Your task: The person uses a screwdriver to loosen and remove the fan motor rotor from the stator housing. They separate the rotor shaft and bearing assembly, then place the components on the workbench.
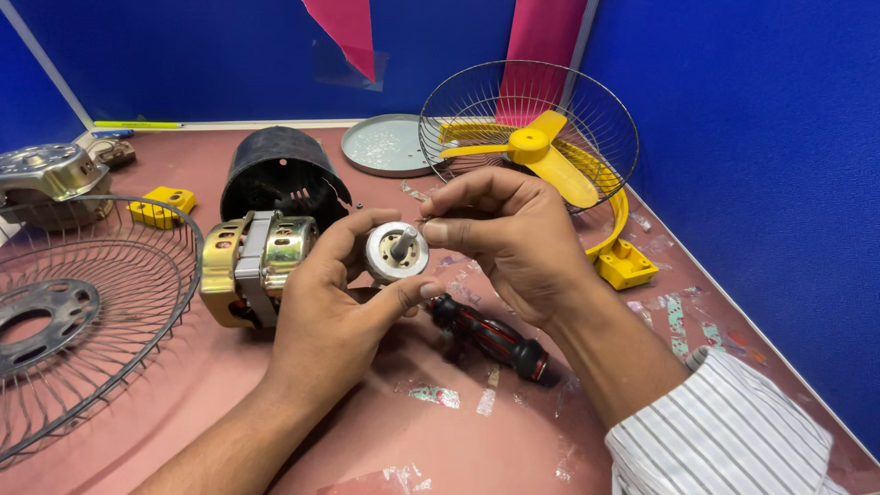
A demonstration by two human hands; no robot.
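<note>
Rotor from the fan motor, a round silver disc with a short steel shaft standing out of its middle, sits up off the table in my left hand, pinched at its rim between thumb below and fingers curled over the top and far side. I see my right hand just beside it on the right, fingertips drawn narrow together around something very small near the shaft end; what that small piece is I cannot tell from this view. Both hands hover over the pinkish table, close to its centre. Just left of my left hand lies the motor stator, gold-coloured housing with a grey band around it, resting on its side. Behind that stands a black plastic motor cover, open side facing me. Under my right wrist a screwdriver with a black and red handle lies on the table. At the far left a wire fan guard lies flat, with a silver metal motor cap beyond it and a small yellow plastic block between them. Farther back a second wire guard stands tilted, holding a yellow fan blade, beside a grey round plate. A yellow base piece sits at the right.
</note>
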